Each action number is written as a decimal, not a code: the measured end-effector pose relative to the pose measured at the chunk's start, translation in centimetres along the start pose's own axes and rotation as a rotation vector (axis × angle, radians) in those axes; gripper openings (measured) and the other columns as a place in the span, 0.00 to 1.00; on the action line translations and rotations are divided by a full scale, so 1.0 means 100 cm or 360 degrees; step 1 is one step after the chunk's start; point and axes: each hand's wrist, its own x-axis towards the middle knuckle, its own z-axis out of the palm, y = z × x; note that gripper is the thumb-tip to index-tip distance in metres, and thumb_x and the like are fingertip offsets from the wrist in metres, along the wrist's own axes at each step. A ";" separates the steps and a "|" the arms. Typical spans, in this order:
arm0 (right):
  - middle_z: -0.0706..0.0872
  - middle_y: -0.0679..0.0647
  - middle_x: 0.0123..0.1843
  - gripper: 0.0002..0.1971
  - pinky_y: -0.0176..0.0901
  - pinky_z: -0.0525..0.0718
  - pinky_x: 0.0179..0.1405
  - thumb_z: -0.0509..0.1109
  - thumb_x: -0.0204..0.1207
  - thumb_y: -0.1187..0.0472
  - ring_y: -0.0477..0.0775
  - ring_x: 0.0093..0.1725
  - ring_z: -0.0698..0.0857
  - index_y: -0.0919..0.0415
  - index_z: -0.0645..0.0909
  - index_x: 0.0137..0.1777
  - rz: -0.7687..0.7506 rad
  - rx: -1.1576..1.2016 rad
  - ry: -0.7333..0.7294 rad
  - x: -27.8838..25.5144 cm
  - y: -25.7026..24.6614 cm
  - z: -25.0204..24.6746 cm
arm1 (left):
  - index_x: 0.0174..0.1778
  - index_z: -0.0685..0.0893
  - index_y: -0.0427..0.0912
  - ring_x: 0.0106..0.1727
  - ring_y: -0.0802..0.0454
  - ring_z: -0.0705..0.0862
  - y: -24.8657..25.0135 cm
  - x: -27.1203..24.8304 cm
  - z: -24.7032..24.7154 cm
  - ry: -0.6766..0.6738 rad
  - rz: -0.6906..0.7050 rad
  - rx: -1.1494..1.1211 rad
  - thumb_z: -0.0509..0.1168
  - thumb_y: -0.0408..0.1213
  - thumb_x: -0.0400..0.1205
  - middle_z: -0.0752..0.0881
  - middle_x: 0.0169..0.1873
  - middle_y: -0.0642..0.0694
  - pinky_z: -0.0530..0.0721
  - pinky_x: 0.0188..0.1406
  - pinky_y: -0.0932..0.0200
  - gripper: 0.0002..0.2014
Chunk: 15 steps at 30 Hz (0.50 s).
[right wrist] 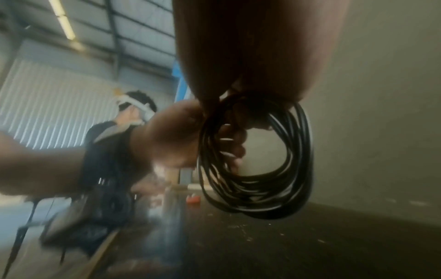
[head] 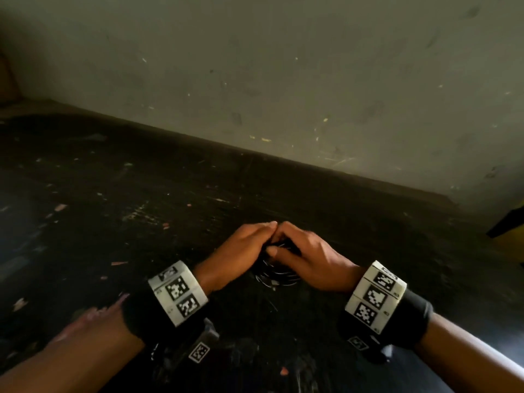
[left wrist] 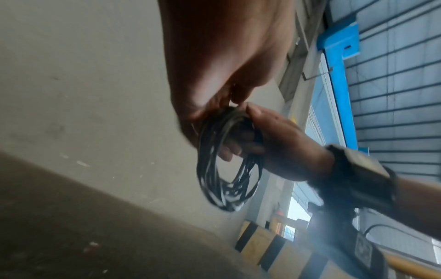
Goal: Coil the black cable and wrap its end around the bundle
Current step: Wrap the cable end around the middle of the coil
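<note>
Black cable (head: 279, 272) hangs coiled, gripped at its top by both hands (head: 283, 251).

Three cams: head looks down, two wrist cams look up from under the hands.

Head cam: above/behind, facing fwd & down at the dark tabletop (head: 170, 194) & wall (head: 312, 66), hands mid-frame. Left wrist cam: very near, under the left hand (left wrist: 222, 56), facing across to the right hand (left wrist: 286, 147). Right wrist cam: mirror, under the right hand, left hand opposite. All three share the coiled black cable (right wrist: 257, 188) & both hands.
</note>
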 end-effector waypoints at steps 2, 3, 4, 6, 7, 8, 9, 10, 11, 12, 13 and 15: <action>0.86 0.52 0.43 0.06 0.38 0.84 0.42 0.63 0.82 0.58 0.44 0.42 0.85 0.61 0.76 0.51 0.0077 0.0184 0.0179 0.000 0.002 0.001 | 0.50 0.88 0.47 0.53 0.55 0.88 -0.008 -0.005 0.001 0.0101 0.0127 0.0130 0.51 0.46 0.87 0.91 0.46 0.43 0.80 0.62 0.56 0.19; 0.86 0.51 0.41 0.06 0.37 0.84 0.41 0.63 0.81 0.59 0.44 0.41 0.85 0.61 0.77 0.50 0.0125 0.0238 0.0245 0.001 0.003 0.001 | 0.46 0.87 0.46 0.48 0.52 0.89 -0.012 -0.008 0.002 0.0140 0.0153 0.0130 0.51 0.47 0.87 0.90 0.41 0.42 0.82 0.58 0.55 0.19; 0.86 0.50 0.40 0.06 0.38 0.83 0.40 0.63 0.81 0.58 0.43 0.40 0.85 0.61 0.78 0.49 0.0173 0.0292 0.0297 0.002 0.003 0.002 | 0.42 0.86 0.45 0.42 0.51 0.89 -0.014 -0.010 0.003 0.0182 0.0168 0.0093 0.52 0.47 0.87 0.88 0.35 0.42 0.83 0.53 0.56 0.19; 0.87 0.50 0.38 0.07 0.38 0.83 0.40 0.63 0.81 0.59 0.46 0.39 0.87 0.63 0.78 0.49 0.0259 0.0475 0.0350 0.002 0.003 0.007 | 0.37 0.82 0.42 0.30 0.52 0.84 -0.016 -0.012 0.009 0.0284 0.0166 -0.0069 0.53 0.44 0.87 0.79 0.26 0.44 0.83 0.39 0.61 0.18; 0.88 0.51 0.38 0.08 0.39 0.84 0.39 0.62 0.82 0.59 0.48 0.38 0.89 0.64 0.78 0.49 0.0295 0.0593 0.0355 0.003 0.003 0.012 | 0.36 0.81 0.41 0.26 0.54 0.80 -0.016 -0.012 0.013 0.0350 0.0141 -0.0178 0.54 0.43 0.87 0.76 0.23 0.46 0.81 0.31 0.63 0.17; 0.88 0.52 0.38 0.08 0.37 0.84 0.38 0.62 0.82 0.59 0.48 0.38 0.89 0.64 0.78 0.49 0.0323 0.0644 0.0368 0.004 0.003 0.016 | 0.36 0.81 0.42 0.23 0.57 0.77 -0.016 -0.011 0.017 0.0421 0.0092 -0.0286 0.55 0.42 0.86 0.75 0.22 0.48 0.78 0.25 0.64 0.16; 0.88 0.51 0.39 0.08 0.34 0.83 0.37 0.63 0.82 0.58 0.44 0.37 0.87 0.62 0.79 0.49 0.0343 0.0611 0.0400 0.004 0.003 0.021 | 0.35 0.81 0.42 0.20 0.60 0.76 -0.016 -0.010 0.021 0.0502 0.0028 -0.0356 0.55 0.41 0.86 0.76 0.20 0.52 0.75 0.21 0.66 0.16; 0.87 0.49 0.39 0.08 0.32 0.81 0.35 0.63 0.81 0.57 0.41 0.37 0.86 0.60 0.80 0.49 0.0345 0.0529 0.0441 0.005 0.004 0.026 | 0.34 0.81 0.44 0.19 0.63 0.76 -0.016 -0.010 0.024 0.0583 -0.0038 -0.0394 0.55 0.40 0.86 0.77 0.17 0.56 0.73 0.19 0.68 0.16; 0.86 0.48 0.40 0.08 0.31 0.80 0.34 0.63 0.81 0.56 0.39 0.37 0.85 0.59 0.81 0.49 0.0320 0.0441 0.0488 0.005 0.005 0.029 | 0.32 0.82 0.47 0.18 0.65 0.76 -0.017 -0.009 0.025 0.0643 -0.0082 -0.0396 0.56 0.40 0.85 0.78 0.15 0.58 0.72 0.18 0.68 0.16; 0.87 0.48 0.43 0.08 0.31 0.82 0.36 0.63 0.81 0.56 0.40 0.40 0.86 0.59 0.81 0.51 0.0268 0.0337 0.0527 0.004 0.006 0.032 | 0.30 0.81 0.49 0.18 0.64 0.76 -0.018 -0.008 0.025 0.0683 -0.0101 -0.0376 0.56 0.39 0.85 0.78 0.14 0.59 0.71 0.20 0.66 0.17; 0.88 0.49 0.47 0.10 0.32 0.83 0.41 0.63 0.81 0.55 0.40 0.45 0.86 0.58 0.81 0.55 0.0191 0.0211 0.0540 0.003 0.007 0.033 | 0.28 0.81 0.49 0.18 0.64 0.74 -0.018 -0.008 0.024 0.0706 -0.0094 -0.0334 0.57 0.39 0.84 0.77 0.13 0.59 0.70 0.21 0.65 0.18; 0.86 0.52 0.57 0.15 0.39 0.86 0.49 0.59 0.83 0.52 0.45 0.52 0.86 0.56 0.77 0.64 0.0051 -0.0096 0.0425 0.000 0.008 0.035 | 0.26 0.80 0.49 0.18 0.64 0.73 -0.018 -0.008 0.021 0.0739 -0.0052 -0.0246 0.57 0.37 0.84 0.77 0.13 0.59 0.68 0.21 0.65 0.19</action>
